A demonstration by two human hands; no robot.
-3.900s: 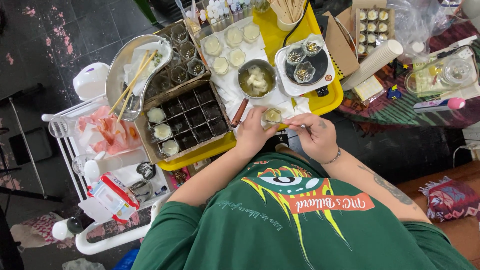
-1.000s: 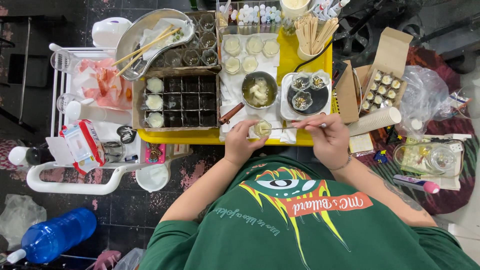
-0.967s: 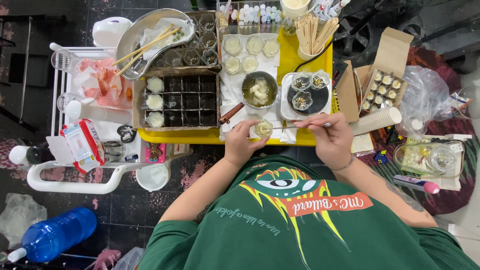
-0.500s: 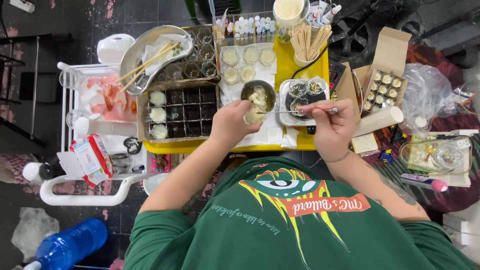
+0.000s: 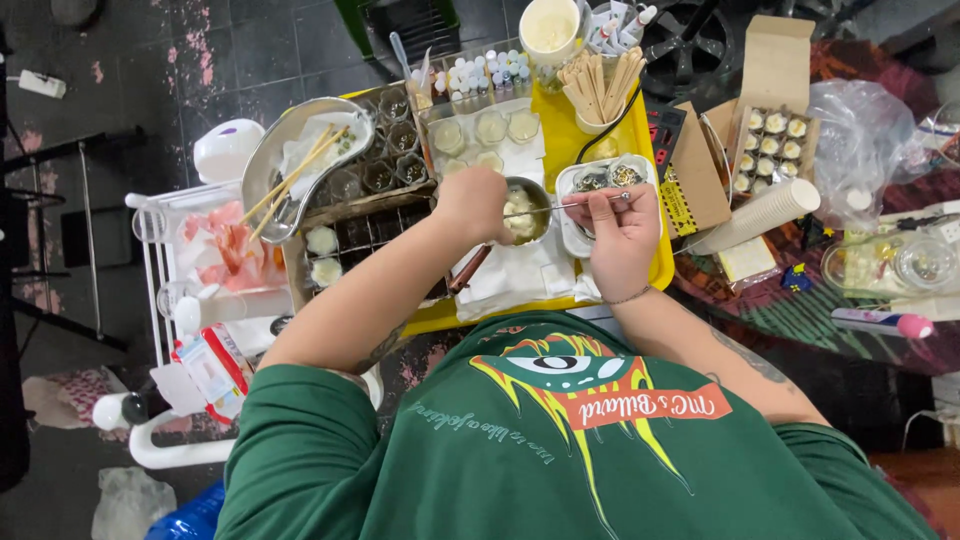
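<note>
The yellow tray (image 5: 655, 262) carries the whole layout. At about ten o'clock of the tray's centre sits the divided dark box (image 5: 345, 235), with a few filled cups in its left cells. The small metal pot (image 5: 527, 205), holding pale lumps in liquid, stands near the middle, its reddish handle (image 5: 467, 268) running out toward seven o'clock.

The left hand (image 5: 473, 200) is closed around a small glass cup, held touching the pot's nine o'clock rim; the hand hides the cup almost entirely, so its fill level cannot be told. The right hand (image 5: 620, 228) pinches a thin metal tool (image 5: 560, 206), its tip reaching over the pot from three o'clock.

In my judgement the work is best done with the cup kept hard against the rim and upright, the tool drawn slowly and level, and any drip let fall into the pot rather than on the white paper towel (image 5: 520, 275) at six o'clock.

Against the frame of a second ago: both hands then worked at the tray's near edge, with the cup plainly visible between the left fingers. Both have since moved up to the pot.
</note>
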